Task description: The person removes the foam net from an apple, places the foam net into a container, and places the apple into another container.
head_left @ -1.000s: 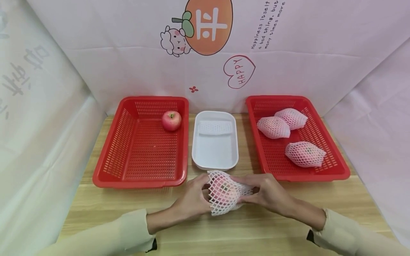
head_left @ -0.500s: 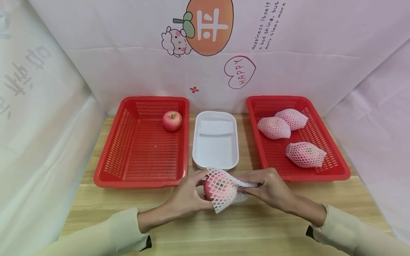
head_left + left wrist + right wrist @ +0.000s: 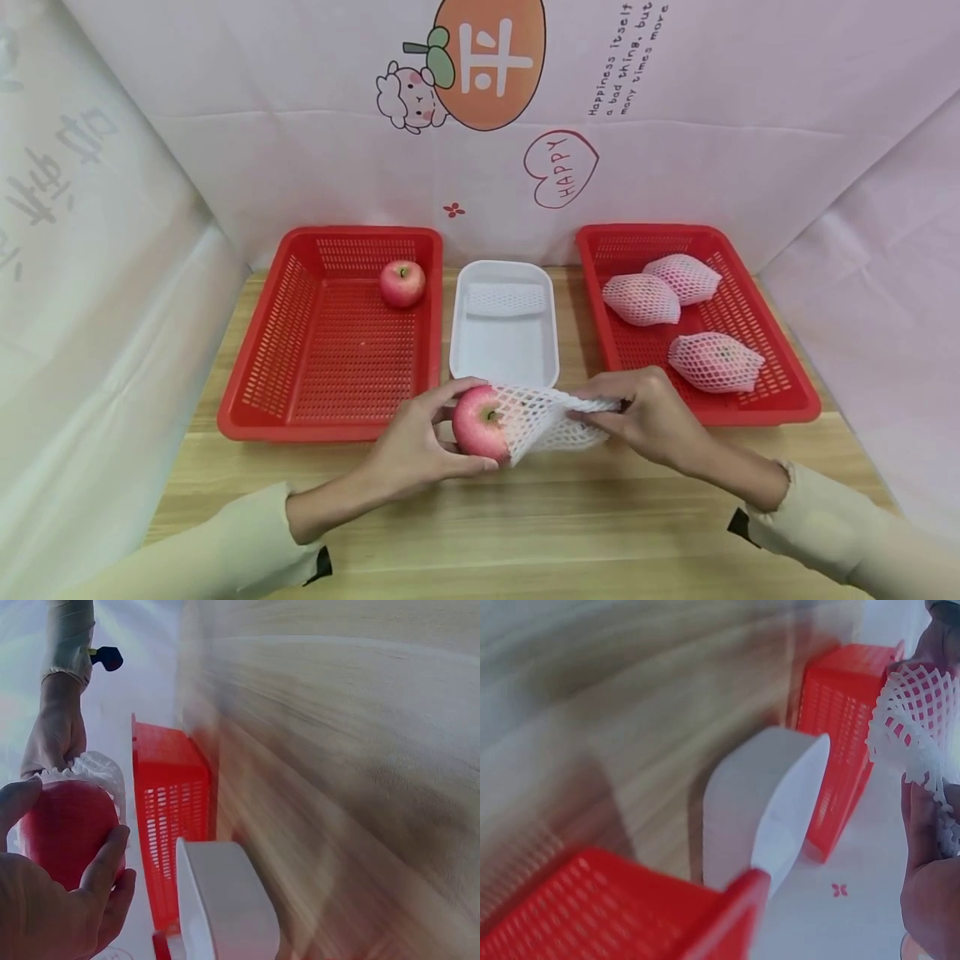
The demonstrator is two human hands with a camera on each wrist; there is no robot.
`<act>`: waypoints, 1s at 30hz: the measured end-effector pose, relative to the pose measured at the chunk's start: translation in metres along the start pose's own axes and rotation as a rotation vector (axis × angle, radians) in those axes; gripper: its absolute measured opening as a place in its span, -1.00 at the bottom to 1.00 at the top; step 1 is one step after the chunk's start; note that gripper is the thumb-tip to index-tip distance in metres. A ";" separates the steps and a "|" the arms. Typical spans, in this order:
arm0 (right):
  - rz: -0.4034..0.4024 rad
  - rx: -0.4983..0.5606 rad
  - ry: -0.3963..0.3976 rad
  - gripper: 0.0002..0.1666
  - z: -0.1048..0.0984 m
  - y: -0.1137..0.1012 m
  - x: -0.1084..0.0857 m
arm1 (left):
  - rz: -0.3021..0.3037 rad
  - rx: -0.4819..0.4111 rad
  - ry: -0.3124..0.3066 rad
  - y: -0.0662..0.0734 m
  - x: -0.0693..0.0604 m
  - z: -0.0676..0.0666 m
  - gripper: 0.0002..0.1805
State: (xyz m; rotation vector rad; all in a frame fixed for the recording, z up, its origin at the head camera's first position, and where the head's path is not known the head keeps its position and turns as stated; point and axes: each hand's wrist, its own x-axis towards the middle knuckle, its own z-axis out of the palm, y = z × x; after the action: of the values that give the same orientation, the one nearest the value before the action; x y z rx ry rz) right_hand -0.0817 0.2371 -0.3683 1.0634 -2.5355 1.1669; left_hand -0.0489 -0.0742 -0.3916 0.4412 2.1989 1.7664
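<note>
A red apple (image 3: pixel 477 423) is gripped by the left hand (image 3: pixel 414 443), thumb below and fingers above it. White foam netting (image 3: pixel 551 421) covers the apple's right side; its far end is pinched by the right hand (image 3: pixel 651 417). In the left wrist view the left hand (image 3: pixel 67 900) curls round the bare side of the apple (image 3: pixel 69 829). The right wrist view shows the right hand (image 3: pixel 930 862) pinching the netting (image 3: pixel 907 720), with some red showing through its mesh.
A red basket (image 3: pixel 330 432) at the left holds one bare apple (image 3: pixel 402 283). Between the baskets stands a white tray (image 3: pixel 504 358) with a folded net (image 3: pixel 506 300). The right red basket (image 3: pixel 720 415) contains several netted apples (image 3: pixel 641 299). White cloth surrounds the wooden table (image 3: pixel 480 542).
The left hand and apple have shifted left, and more of the apple's left side is bare. The right hand has moved slightly right and up, stretching the netting out.
</note>
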 end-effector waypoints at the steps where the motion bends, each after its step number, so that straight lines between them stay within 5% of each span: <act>1: 0.001 -0.017 0.009 -0.61 -0.003 0.000 0.003 | 0.009 0.020 0.008 0.002 -0.001 -0.003 -0.10; 5: 0.031 -0.069 0.036 -0.64 -0.016 0.002 0.015 | 0.021 0.078 0.046 0.011 -0.003 -0.015 -0.11; 15: 0.073 -0.192 0.067 -0.71 -0.038 0.015 0.060 | -0.071 0.221 0.112 0.040 -0.004 -0.053 -0.07; 24: 0.195 -0.259 -0.054 -0.69 -0.038 0.035 0.103 | -0.201 0.272 0.163 0.061 0.013 -0.106 0.02; 30: 0.261 -0.259 -0.133 -0.77 -0.030 0.053 0.125 | -0.213 0.326 0.199 0.055 0.033 -0.134 0.08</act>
State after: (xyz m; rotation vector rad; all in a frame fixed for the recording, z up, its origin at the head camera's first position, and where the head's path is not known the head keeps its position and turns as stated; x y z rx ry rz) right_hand -0.2133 0.2145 -0.3291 0.7916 -2.8985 0.8085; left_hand -0.1299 -0.1691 -0.3104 0.0928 2.5752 1.3998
